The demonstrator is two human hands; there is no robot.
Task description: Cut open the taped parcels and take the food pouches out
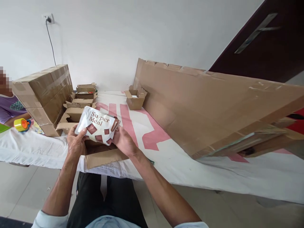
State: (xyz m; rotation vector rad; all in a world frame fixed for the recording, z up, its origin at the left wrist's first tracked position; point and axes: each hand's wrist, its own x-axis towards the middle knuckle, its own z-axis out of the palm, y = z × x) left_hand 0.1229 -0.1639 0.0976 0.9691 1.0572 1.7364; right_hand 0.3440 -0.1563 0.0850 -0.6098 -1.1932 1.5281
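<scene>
Pouch (98, 125): printed side showing, tilted, above the open box (106, 159) at the tabletop's (180, 172) near edge.
Left hand (76, 141): pinching its left end, thumb on top.
Right hand (124, 141): holding its right end.
Grip: best light and even, sparing the film creases.
Flap: better kept clear of the pouch.

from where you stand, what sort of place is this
Probably a small indoor packing or sorting room: open brown cardboard boxes stand on a long white-and-pink cloth-covered table, and the left hand and right hand hold a flat white printed "Su-per Meal" pouch.
</scene>
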